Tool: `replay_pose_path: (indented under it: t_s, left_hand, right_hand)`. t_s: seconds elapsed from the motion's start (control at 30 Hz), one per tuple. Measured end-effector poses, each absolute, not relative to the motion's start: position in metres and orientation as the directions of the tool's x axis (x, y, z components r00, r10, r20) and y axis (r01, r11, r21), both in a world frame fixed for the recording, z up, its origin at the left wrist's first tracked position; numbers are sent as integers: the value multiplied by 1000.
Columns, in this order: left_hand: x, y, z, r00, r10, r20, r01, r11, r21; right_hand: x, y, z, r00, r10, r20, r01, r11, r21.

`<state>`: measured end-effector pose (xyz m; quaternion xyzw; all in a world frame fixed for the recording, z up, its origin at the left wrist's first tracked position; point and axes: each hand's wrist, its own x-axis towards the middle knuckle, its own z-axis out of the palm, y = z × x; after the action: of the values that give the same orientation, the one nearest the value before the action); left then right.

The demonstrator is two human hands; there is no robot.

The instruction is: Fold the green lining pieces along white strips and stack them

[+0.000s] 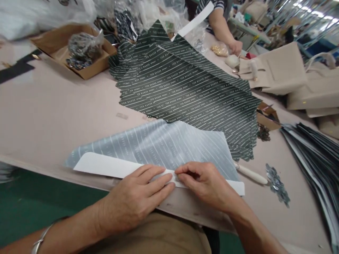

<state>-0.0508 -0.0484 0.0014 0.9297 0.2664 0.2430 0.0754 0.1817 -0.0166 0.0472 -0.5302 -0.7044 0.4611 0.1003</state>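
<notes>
A long white strip (106, 165) with rounded ends lies along the table's front edge, over the near side of a grey-blue striped fabric piece (164, 141). My left hand (140, 192) rests flat on the strip's middle, its fingers stretched out and pointing right. Close beside those fingertips, my right hand (206, 180) pinches thumb and forefinger together at the strip's surface. Whatever is in the pinch is too small to make out. Behind the fabric is a stack of dark printed fabric pieces (185, 84) with jagged edges.
A white-handled tool (251, 173) and a pile of small metal pieces (277, 183) lie right. Dark strips (312, 169) fan along the right edge. Beige bags (278, 70) stand behind. An open cardboard box (90, 72) sits back left. Another person's hand (235, 47) is across the table.
</notes>
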Motion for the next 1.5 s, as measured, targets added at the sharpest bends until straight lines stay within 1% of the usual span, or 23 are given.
replay_pose_path:
  t_s: [0.23, 0.47, 0.67, 0.73, 0.77, 0.83, 0.87, 0.9, 0.93, 0.97, 1.0, 1.07, 1.13, 1.2, 1.23, 1.27, 1.3, 1.33, 1.37, 1.4, 1.43, 1.47, 1.5]
  left_hand:
    - [-48, -50, 5, 739, 545, 395, 472, -838, 274]
    - [-38, -56, 3, 701, 564, 437, 491, -825, 278]
    - [-37, -52, 6, 693, 571, 439, 449, -819, 357]
    - [-38, -51, 5, 703, 564, 433, 442, -824, 355]
    - [-39, -51, 4, 711, 558, 428, 442, -828, 346]
    - [-39, -51, 3, 729, 550, 407, 446, -833, 327]
    - [-39, -51, 2, 736, 549, 396, 449, -834, 322]
    - [-39, -51, 1, 742, 548, 386, 449, -834, 319]
    - [-39, -51, 0, 746, 547, 380, 449, -835, 318]
    - [-38, -51, 0, 748, 546, 377, 449, -835, 318]
    - [-38, -51, 0, 748, 548, 375, 450, -833, 321]
    - [-37, -51, 2, 744, 555, 372, 455, -829, 326]
    - [-37, -51, 4, 746, 561, 360, 464, -825, 324]
    - [-36, -51, 5, 753, 558, 348, 469, -827, 311]
    - [-36, -51, 6, 758, 552, 348, 466, -831, 304]
    - [-36, -51, 6, 760, 546, 352, 461, -835, 300]
    - [-37, -50, 5, 762, 537, 363, 451, -841, 298]
    - [-37, -50, 5, 763, 526, 376, 440, -848, 295]
    - [-36, -49, 4, 762, 517, 389, 431, -854, 292]
    - [-36, -48, 3, 760, 512, 399, 426, -857, 289]
    - [-36, -48, 2, 757, 511, 407, 425, -859, 286]
    - [-36, -48, 2, 754, 510, 414, 425, -859, 284]
    - [-37, -47, 1, 750, 512, 419, 426, -859, 285]
  right_hand:
    - [177, -8, 54, -476, 794, -378, 727, 114, -677]
    - [176, 0, 57, -503, 754, -423, 753, 143, -642]
    - [171, -2, 56, -498, 776, -387, 775, 198, -600]
    - [177, -6, 58, -453, 828, -331, 793, 204, -574]
    - [185, -9, 59, -406, 874, -266, 800, 200, -565]
    - [210, -15, 60, -251, 966, -63, 830, 182, -527]
    - [228, -18, 58, -155, 987, 49, 862, 159, -482]
    - [247, -22, 56, -71, 986, 150, 898, 128, -420]
    - [268, -26, 52, -14, 975, 220, 937, 90, -338]
    - [289, -29, 46, 6, 968, 250, 964, 61, -258]
    - [309, -33, 39, -7, 968, 250, 976, 60, -207]
    - [340, -40, 23, -56, 977, 203, 980, 93, -178]
    - [358, -45, 10, -77, 984, 163, 975, 109, -195]
    - [364, -49, 6, -54, 986, 157, 972, 88, -219]
    - [362, -50, 8, -12, 984, 176, 971, 54, -234]
    - [359, -52, 12, 65, 974, 217, 965, -6, -263]
    - [354, -53, 18, 180, 945, 275, 937, -80, -340]
    - [348, -54, 26, 315, 888, 335, 879, -140, -456]
    - [341, -55, 35, 441, 813, 379, 800, -166, -576]
    - [332, -56, 43, 540, 739, 402, 706, -137, -695]
    - [322, -56, 51, 603, 691, 399, 598, -61, -799]
    - [311, -56, 57, 627, 685, 371, 480, 35, -876]
    - [298, -55, 61, 621, 712, 329, 355, 119, -927]
